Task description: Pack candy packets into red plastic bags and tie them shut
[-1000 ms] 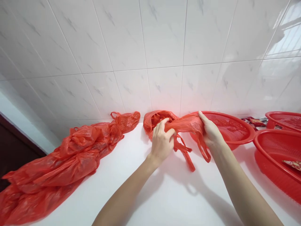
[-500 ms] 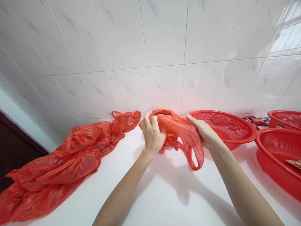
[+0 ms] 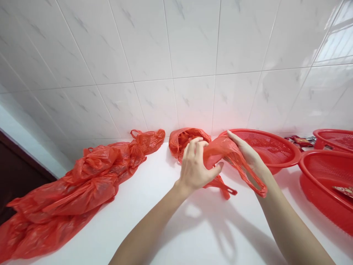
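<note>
A thin red plastic bag (image 3: 220,149) is bunched between my two hands above the white surface, its handle loops hanging on the near side. My left hand (image 3: 194,165) curls loosely round its left part, with the thumb across the plastic. Against the bag's right side is my right hand (image 3: 246,151), holding it with the thumb extended; the other fingers are partly hidden by the plastic. Just behind my left hand, a crumpled red bag bundle (image 3: 175,142) with a rounded opening rests by the wall.
A long heap of crumpled red plastic bags (image 3: 82,184) lies on the left. To the right stand a red mesh basket (image 3: 295,154), a nearer red basket (image 3: 309,184) with a packet inside, and a farther basket (image 3: 320,134). Small packets (image 3: 302,141) sit between them. A tiled wall (image 3: 193,99) rises behind.
Both hands have moved right with the red plastic bag, away from the crumpled bundle, whose opening now shows. The bag's handle loops have swung toward the right.
</note>
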Motion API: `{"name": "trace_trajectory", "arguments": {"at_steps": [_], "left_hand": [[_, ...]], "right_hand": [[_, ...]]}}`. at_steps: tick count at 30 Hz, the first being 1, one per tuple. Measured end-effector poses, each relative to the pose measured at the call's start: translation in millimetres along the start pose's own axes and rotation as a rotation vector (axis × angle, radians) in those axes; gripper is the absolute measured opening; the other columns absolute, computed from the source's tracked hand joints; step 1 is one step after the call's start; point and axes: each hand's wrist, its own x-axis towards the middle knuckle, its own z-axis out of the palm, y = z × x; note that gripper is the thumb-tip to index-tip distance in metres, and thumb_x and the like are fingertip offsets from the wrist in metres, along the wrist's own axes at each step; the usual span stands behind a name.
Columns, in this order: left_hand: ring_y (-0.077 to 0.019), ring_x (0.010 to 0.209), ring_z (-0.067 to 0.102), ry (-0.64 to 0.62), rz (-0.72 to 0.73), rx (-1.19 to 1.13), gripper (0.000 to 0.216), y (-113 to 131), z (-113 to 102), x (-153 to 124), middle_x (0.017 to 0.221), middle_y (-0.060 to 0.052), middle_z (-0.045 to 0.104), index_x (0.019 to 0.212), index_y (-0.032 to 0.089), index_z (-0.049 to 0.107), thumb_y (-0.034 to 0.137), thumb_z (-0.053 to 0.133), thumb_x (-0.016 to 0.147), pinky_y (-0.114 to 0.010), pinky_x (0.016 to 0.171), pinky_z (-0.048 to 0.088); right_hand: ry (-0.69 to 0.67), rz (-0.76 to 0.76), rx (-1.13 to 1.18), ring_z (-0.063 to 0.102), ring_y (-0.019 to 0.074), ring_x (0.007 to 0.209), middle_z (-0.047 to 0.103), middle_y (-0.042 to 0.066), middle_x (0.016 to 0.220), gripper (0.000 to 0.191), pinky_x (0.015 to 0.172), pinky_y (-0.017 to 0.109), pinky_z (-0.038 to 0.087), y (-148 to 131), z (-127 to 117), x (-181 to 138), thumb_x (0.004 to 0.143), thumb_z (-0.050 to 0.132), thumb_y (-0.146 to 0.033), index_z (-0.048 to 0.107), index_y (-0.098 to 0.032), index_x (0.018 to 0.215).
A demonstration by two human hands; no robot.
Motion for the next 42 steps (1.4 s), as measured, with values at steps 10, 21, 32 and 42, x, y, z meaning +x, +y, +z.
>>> {"name": "trace_trajectory", "arguments": {"at_steps": [10, 21, 32, 42], "left_hand": [[-0.0255, 0.120, 0.061, -0.218, -0.184, -0.134, 0.059, -17.9, -2.5, 0.0, 0.122, -0.011, 0.061, 0.119, 0.022, 0.047, -0.008, 0.044, 0.068, -0.043, 0.101, 0.052], [-0.0128, 0.069, 0.058, -0.666, -0.441, -0.802, 0.008, -31.5, -77.5, 36.1, 0.085, -0.005, 0.067, 0.065, 0.017, 0.050, 0.011, 0.055, 0.068, -0.023, 0.058, 0.044], [-0.0239, 0.101, 0.072, -0.845, -0.443, -0.710, 0.045, -28.3, -51.9, 31.0, 0.103, -0.006, 0.080, 0.097, 0.020, 0.080, 0.008, 0.050, 0.066, -0.036, 0.088, 0.058], [-0.0254, 0.121, 0.067, -0.541, -0.396, -0.298, 0.062, -45.1, -66.7, 28.6, 0.122, -0.006, 0.075, 0.113, 0.020, 0.078, 0.000, 0.041, 0.067, -0.045, 0.108, 0.053]], "right_hand": [[-0.040, -0.110, 0.026, 0.058, 0.0112, 0.058, 0.065, -0.002, 0.067, 0.022, 0.055, 0.021, 0.051, -5.3, -12.6, 3.8, 0.077, 0.079, -0.034, 0.065, -0.019, 0.073], [0.454, -0.619, -0.404, 0.058, 0.0158, 0.057, 0.060, -0.003, 0.063, 0.035, 0.051, 0.027, 0.046, -27.5, -53.1, 15.9, 0.059, 0.085, -0.035, 0.059, -0.022, 0.077], [-0.460, -0.726, -1.299, 0.061, 0.0188, 0.069, 0.063, 0.001, 0.072, 0.016, 0.066, 0.031, 0.048, -1.9, -0.6, -41.3, 0.089, 0.052, -0.021, 0.065, -0.024, 0.080], [-0.489, 0.095, -1.882, 0.062, 0.0223, 0.063, 0.061, 0.002, 0.068, 0.016, 0.052, 0.030, 0.039, 41.0, 5.5, -0.3, 0.073, 0.063, -0.016, 0.064, -0.022, 0.087]]}}
